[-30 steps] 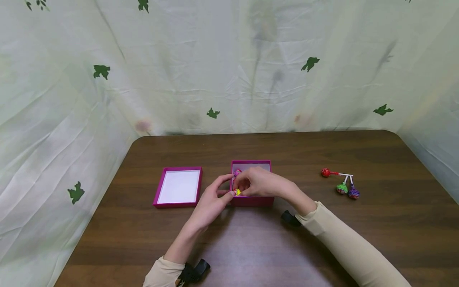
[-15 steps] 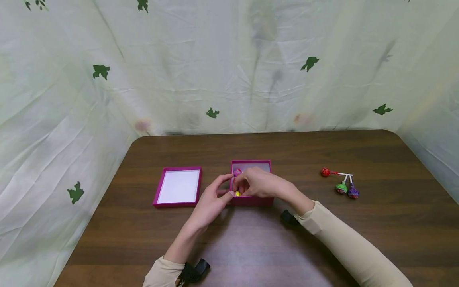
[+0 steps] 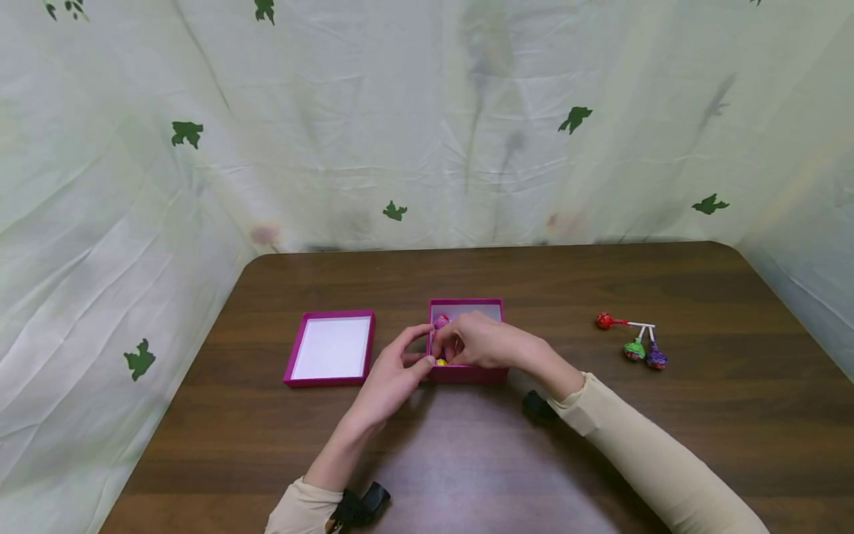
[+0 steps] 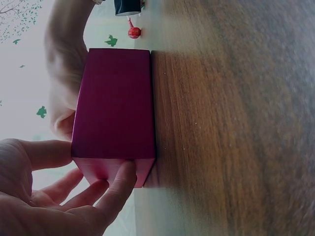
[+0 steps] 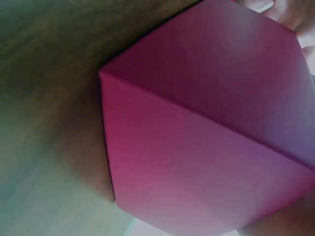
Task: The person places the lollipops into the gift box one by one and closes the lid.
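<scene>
At centre, the left hand (image 3: 394, 372) grips the box (image 3: 470, 375); the right hand (image 3: 485, 340), hold unclear, seemingly settles yellow candy (image 3: 441, 362), next needing gentle release.

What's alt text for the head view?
Right hand reaches into an open magenta rectangular box, left hand touching its left side, on a brown wooden table. White-lined magenta square lid lies left; red, green and purple lollipops right.

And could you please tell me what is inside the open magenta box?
Inside the magenta box, a pink wrapped candy and something yellow show at the left; the right hand covers much of the rest, which cannot be seen.
</scene>
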`<state>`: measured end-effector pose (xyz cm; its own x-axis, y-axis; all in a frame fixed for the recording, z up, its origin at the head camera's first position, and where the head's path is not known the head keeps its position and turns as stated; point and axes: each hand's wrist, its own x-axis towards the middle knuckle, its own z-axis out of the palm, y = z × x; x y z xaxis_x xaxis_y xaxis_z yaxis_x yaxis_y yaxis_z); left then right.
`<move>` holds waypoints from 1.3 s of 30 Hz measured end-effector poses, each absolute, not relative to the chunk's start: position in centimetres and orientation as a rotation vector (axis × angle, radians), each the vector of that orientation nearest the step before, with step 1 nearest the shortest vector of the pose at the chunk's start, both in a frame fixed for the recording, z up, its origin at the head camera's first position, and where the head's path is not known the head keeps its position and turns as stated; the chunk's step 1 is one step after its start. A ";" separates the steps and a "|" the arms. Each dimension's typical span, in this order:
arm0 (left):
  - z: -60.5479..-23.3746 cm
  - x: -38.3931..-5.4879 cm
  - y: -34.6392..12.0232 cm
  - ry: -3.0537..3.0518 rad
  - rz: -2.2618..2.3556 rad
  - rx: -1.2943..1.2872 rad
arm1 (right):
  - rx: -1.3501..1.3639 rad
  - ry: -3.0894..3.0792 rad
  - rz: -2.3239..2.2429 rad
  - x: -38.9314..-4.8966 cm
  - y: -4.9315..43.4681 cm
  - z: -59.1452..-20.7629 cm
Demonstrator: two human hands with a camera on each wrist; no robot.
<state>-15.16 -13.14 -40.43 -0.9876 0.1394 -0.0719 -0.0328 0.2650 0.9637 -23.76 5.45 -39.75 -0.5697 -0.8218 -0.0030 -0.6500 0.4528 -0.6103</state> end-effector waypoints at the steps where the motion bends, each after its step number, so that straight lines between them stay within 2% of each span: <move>1: -40.6 -15.2 -13.2 2.385 1.818 0.103 | -1.251 2.405 -0.823 -23.8 5.5 -39.7; 15: -40.9 -15.5 -13.3 2.435 1.761 0.111 | -1.132 2.373 -1.064 -23.6 7.4 -38.3; 39: -40.9 -15.5 -13.2 2.445 1.738 0.077 | -0.971 2.571 -1.343 -20.7 13.7 -36.2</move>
<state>-15.50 -13.24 -40.86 -0.9888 0.1228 -0.0844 -0.0393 0.3311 0.9428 -20.70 13.68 -36.19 -0.7953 -0.5693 0.2085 -0.4964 0.4139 -0.7631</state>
